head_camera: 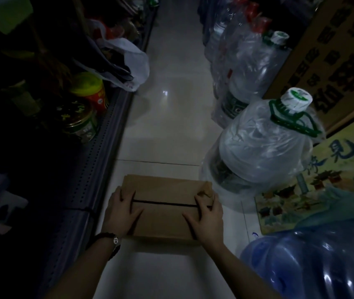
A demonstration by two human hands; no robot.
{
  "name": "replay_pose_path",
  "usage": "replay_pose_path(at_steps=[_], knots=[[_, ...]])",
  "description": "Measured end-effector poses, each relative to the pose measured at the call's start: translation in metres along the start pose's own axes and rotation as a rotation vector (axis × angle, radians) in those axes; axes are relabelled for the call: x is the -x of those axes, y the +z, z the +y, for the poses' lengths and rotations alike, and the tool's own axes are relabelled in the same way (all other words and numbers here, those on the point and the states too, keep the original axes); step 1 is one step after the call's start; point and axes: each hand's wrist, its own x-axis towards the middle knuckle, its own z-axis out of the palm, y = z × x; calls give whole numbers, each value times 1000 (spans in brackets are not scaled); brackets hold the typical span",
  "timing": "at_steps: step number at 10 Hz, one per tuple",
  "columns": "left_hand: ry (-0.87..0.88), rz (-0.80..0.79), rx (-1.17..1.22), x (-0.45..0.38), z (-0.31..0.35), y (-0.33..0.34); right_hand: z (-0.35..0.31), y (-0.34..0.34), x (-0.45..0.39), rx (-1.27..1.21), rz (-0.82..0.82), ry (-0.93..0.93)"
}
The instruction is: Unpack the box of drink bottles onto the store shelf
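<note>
Here the cardboard box [163,207] sits on the floor [171,104] of the aisle, just beside the foot of the store shelf [98,147] on my left. Both hands lie on its closed top flaps, my left hand [123,212] at the left end and my right hand [207,216] at the right end, fingers straight and spread across the seam, gripping nothing. I judge it heavy with bottles, stiff-walled but weak at the flaps, so I'd lift from the bottom edges. The box shows no print; the nearby cartons' [333,61] characters are too dim to read.
</note>
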Motion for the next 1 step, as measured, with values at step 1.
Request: replay_pose_path(at_steps=[1], knots=[[73,-8,-35,6,27,-26,-16,-30,5,50,-9,-43]])
